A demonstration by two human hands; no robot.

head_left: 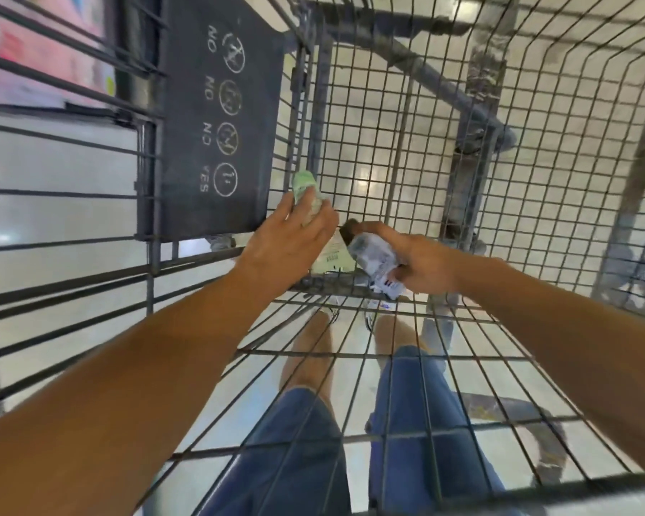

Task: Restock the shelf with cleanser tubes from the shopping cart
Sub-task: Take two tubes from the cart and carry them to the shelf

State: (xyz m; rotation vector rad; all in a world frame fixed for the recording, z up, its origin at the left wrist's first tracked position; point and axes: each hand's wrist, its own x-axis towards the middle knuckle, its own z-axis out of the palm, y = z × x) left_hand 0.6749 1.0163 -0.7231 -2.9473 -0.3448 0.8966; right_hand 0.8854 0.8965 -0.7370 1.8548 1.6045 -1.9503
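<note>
Both my arms reach down into a wire shopping cart [406,150]. My left hand [295,240] is closed around a pale green cleanser tube [306,188], whose end sticks out above my fingers. My right hand [421,262] grips a whitish-grey tube with a dark cap [373,251]. Between the two hands another light green tube [332,256] lies at the near corner of the cart's floor, partly hidden by my left hand.
A dark plastic child-seat flap [216,117] with NO/YES symbols hangs at the cart's left. Pink packages on a shelf [34,46] show at the upper left. Below the cart's wire wall are my legs in blue shorts [350,441] and a shiny pale floor.
</note>
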